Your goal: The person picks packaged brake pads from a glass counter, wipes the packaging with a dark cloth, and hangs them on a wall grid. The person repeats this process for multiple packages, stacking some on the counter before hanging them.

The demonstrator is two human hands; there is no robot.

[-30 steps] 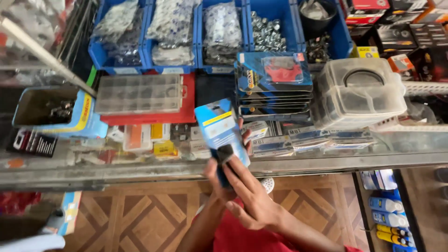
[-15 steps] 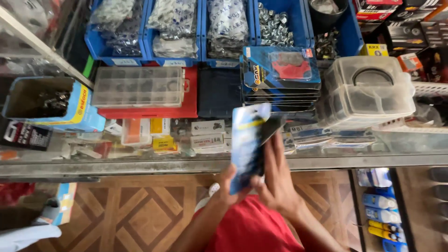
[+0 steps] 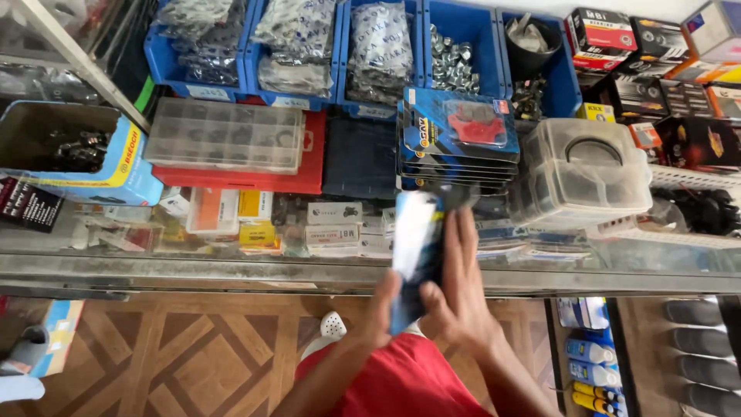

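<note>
Both hands, the left hand (image 3: 380, 313) and the right hand (image 3: 455, 297), hold the flat blue and white card packet (image 3: 415, 251) upright above the glass surface (image 3: 231, 262), fingers seemingly wrapped around it, not yet put down.

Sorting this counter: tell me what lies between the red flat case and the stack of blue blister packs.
In the head view, a dark navy flat case lies between the red flat case and the stack of blue blister packs, beside both on the glass counter.
</note>
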